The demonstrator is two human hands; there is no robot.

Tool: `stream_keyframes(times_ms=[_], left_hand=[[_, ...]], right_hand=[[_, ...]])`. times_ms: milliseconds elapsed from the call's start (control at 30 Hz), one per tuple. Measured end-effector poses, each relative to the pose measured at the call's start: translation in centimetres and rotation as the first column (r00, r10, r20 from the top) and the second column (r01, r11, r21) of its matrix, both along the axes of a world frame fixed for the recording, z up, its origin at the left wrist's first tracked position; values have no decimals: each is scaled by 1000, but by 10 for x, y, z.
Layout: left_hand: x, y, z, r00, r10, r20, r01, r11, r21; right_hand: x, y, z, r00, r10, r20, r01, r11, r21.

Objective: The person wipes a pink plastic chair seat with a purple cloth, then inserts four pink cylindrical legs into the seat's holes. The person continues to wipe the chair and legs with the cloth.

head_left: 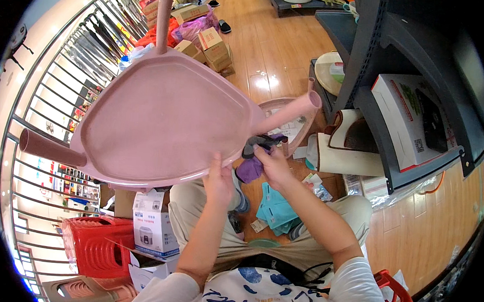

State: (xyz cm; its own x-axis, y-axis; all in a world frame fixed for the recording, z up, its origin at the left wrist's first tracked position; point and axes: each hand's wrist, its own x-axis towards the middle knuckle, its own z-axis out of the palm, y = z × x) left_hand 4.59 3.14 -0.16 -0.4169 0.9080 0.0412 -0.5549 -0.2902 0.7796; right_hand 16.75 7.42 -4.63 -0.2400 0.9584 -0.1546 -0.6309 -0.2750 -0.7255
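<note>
A pink plastic shelf tier (167, 120) with several hollow tube posts at its corners is held up before me, its flat recessed face toward me. My left hand (219, 180) grips its near rim, thumb on top and the other fingers hidden underneath. A purple cloth with dark edging (250, 169) is bunched in my right hand (274, 166), close to the right corner post (290, 112) of the tier. Behind that post, on the floor side, a second pink tier (309, 119) is partly hidden; papers show within it.
Dark metal shelving (367, 53) stands at the right, with a white box (405, 121) on it. At the left run black railings (42, 91). Teal packets (277, 207) lie between my legs. Red stools (97, 244) and a cooker box (153, 223) stand at left; cartons (214, 48) sit farther off.
</note>
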Motion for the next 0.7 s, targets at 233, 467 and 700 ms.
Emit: stream_keyframes(times_ms=[233, 467, 700], left_hand=[[32, -27, -20, 985, 27, -173, -64, 974, -216], [-9, -3, 8, 995, -65, -71, 52, 983, -176], [-70, 6, 29, 955, -287, 69, 295, 944, -149]], right_hand=[[4, 3, 7, 951, -141, 277, 158, 986, -42], [39, 20, -19, 875, 111, 471, -180, 978, 103], [91, 60, -27, 892, -373, 255, 389, 921, -16]])
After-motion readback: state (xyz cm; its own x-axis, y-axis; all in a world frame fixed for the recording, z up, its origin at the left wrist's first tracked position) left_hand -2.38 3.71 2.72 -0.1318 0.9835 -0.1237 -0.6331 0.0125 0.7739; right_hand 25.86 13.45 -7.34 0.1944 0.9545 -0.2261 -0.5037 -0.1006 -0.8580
